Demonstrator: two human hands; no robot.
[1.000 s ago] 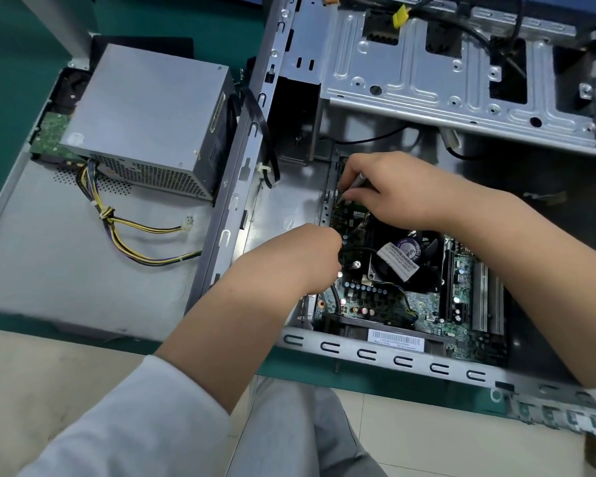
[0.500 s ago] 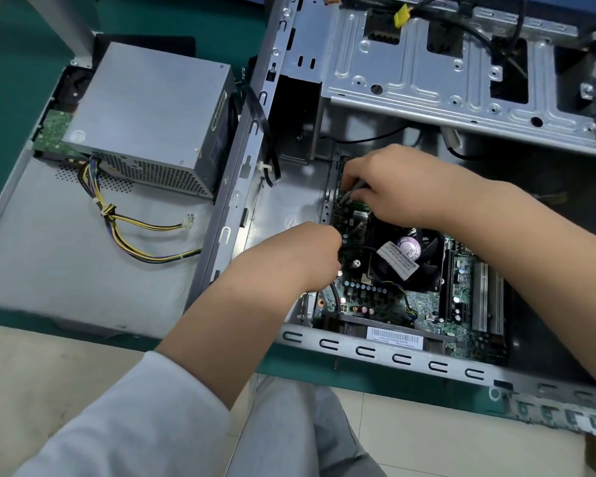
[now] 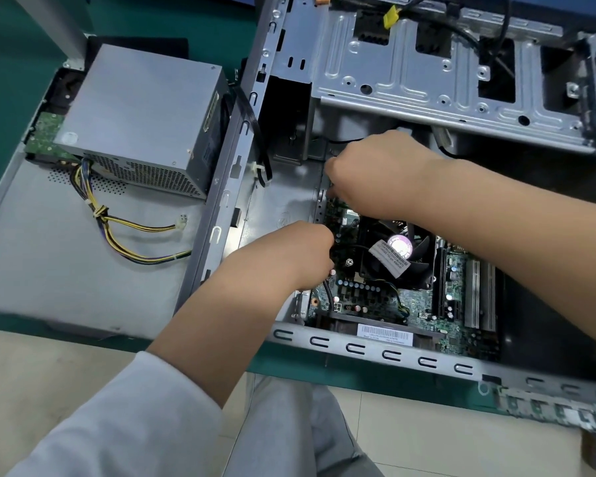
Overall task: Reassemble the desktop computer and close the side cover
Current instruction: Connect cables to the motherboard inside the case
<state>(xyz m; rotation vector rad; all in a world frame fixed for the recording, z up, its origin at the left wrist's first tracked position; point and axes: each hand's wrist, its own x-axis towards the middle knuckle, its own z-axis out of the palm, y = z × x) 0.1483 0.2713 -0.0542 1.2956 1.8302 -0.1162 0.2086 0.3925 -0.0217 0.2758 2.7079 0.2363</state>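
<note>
Nearest, the open computer case (image 3: 375,352) lies on its side on the green counter (image 3: 289,359), its motherboard (image 3: 420,304) and black CPU fan (image 3: 398,256) inside. The left hand (image 3: 289,256) reaches in at the board's left edge, fingers curled down by a black cable (image 3: 329,296); what it grips I cannot tell. The right hand (image 3: 375,173) is clenched over the board's far corner, fingertips hidden. Left of the case, the side cover (image 3: 49,263) lies flat, carrying the power supply (image 3: 141,122). At the case's far end sits the drive cage (image 3: 444,80).
</note>
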